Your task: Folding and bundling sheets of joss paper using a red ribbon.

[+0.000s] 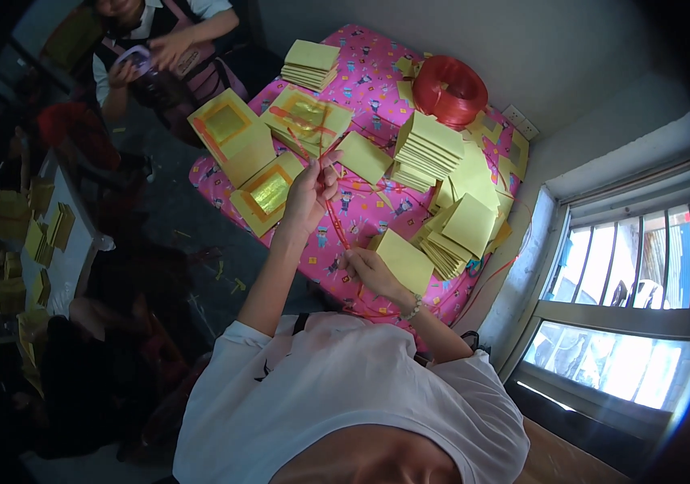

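A thin red plastic string (333, 214) runs between my two hands above the table. My left hand (311, 194) is closed around its upper part, and loose ends stick up past the fingers. Lower and to the right, my right hand (367, 268) pinches the string's other stretch. A yellow paper stack (403, 262) lies right beside my right hand. Past my left hand are yellow sheets with a gold foil square (268, 194) and a foil-faced bundle (306, 119) with a red band across it. A plain yellow bundle (363, 158) lies just right of my left hand.
A pink patterned cloth (377, 105) covers the table. A red twine roll (450, 91) and several yellow paper stacks (429, 149) stand on its right side. A barred window (627, 266) is at right. At upper left, a person holds a purple container (137, 60). Another table (79, 234) carries paper bundles.
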Demonstrator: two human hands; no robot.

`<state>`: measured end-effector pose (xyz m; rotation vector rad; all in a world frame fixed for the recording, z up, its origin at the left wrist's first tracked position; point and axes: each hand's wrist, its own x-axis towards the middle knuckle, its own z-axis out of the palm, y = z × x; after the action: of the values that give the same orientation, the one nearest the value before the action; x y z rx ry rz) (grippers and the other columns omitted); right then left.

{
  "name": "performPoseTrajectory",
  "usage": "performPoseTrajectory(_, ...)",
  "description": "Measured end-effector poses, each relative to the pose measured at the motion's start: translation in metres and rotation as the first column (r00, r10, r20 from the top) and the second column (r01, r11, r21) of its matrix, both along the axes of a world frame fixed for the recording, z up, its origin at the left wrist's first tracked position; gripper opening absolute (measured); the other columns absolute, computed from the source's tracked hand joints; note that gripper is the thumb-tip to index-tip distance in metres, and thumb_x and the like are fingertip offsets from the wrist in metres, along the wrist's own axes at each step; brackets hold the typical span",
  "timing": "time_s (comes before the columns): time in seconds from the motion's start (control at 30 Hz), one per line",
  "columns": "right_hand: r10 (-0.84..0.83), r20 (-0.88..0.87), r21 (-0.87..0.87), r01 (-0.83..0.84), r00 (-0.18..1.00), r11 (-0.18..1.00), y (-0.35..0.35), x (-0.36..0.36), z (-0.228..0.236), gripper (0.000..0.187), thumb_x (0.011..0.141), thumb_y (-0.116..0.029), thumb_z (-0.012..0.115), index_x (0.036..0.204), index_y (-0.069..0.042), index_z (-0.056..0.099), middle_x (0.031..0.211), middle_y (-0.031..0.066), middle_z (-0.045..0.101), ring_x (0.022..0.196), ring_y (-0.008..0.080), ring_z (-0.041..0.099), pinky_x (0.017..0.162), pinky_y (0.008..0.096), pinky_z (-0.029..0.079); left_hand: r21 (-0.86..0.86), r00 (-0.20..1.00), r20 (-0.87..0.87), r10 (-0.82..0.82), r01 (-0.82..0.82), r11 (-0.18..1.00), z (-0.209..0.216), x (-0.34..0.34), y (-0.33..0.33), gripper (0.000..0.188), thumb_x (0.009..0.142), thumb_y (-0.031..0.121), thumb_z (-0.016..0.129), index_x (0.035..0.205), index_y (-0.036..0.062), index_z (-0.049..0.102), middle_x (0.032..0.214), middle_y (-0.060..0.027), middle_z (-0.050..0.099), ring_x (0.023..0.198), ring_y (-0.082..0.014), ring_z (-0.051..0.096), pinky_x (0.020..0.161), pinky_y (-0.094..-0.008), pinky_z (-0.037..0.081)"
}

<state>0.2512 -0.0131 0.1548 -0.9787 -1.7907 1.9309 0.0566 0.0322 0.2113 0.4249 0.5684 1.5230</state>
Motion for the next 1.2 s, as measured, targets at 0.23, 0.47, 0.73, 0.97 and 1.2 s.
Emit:
performPoseTrajectory(0.23, 0.049, 0.105, -0.083, -0.040, 0.993, 0.996, -0.001, 0.001, -0.005, 0.039, 0.098, -0.029, 0.034, 0.083, -0.002, 0.057, 0.067, 0.0009, 0.050, 0.062, 0.0084, 0.048, 0.061, 0.0230, 0.045, -0.078, 0.993, -0.119, 0.023, -0.032, 0.996, -0.009, -0.003, -0.006, 0.036, 0.096, 0.043, 0.036, 0.094, 0.0103, 0.053, 0.057, 0.0067, 0.034, 0.044, -0.0036, 0.028, 0.042, -0.0203, 0.025)
performPoseTrajectory(0.47, 0.071, 0.089, -0.127, -0.060, 0.993, 0.990, 0.014, -0.023, 0.004, 0.037, 0.098, -0.026, 0.036, 0.085, 0.001, 0.057, 0.070, 0.0031, 0.055, 0.066, 0.0099, 0.053, 0.062, 0.0257, 0.046, -0.250, 0.960, -0.254, 0.117, -0.182, 0.951, -0.010, -0.024, 0.009, 0.037, 0.092, 0.049, 0.043, 0.083, 0.0127, 0.047, 0.055, 0.0072, 0.029, 0.041, -0.0020, 0.023, 0.038, -0.0195, 0.019)
performPoseTrajectory(0.73, 0.056, 0.373, 0.299, -0.177, 0.926, 0.938, 0.053, -0.047, -0.005, 0.031, 0.091, -0.028, 0.048, 0.102, 0.000, 0.056, 0.093, 0.0196, 0.061, 0.085, 0.0328, 0.061, 0.074, 0.0416, 0.049, -0.403, 0.959, -0.282, 0.011, -0.129, 0.906, -0.054, -0.065, 0.034, 0.029, 0.094, 0.038, 0.046, 0.094, 0.0097, 0.052, 0.053, 0.0064, 0.028, 0.038, -0.0028, 0.021, 0.036, -0.0208, 0.017)
performPoseTrajectory(0.97, -0.311, 0.681, 0.464, -0.062, 0.663, 0.884, 0.125, -0.045, -0.105, 0.042, 0.084, -0.024, 0.056, 0.119, -0.005, 0.041, 0.103, 0.0218, 0.054, 0.087, 0.0398, 0.059, 0.073, 0.0455, 0.050, -0.577, 0.989, -0.042, -0.142, 0.092, 0.811, -0.115, -0.067, 0.050, 0.033, 0.096, 0.039, 0.038, 0.097, 0.0116, 0.055, 0.052, 0.0061, 0.033, 0.037, -0.0055, 0.020, 0.036, -0.0222, 0.018)
performPoseTrajectory(1.2, -0.410, 0.768, 0.538, -0.150, 0.491, 0.829, 0.165, -0.055, -0.169, 0.031, 0.080, -0.019, 0.058, 0.106, -0.005, 0.046, 0.100, 0.0237, 0.054, 0.079, 0.0402, 0.060, 0.067, 0.0467, 0.050, -0.662, 0.962, 0.019, -0.272, 0.216, 0.718, -0.148, -0.042, 0.056, 0.031, 0.096, 0.038, 0.038, 0.100, 0.0114, 0.054, 0.054, 0.0054, 0.037, 0.036, -0.0058, 0.023, 0.035, -0.0228, 0.020)
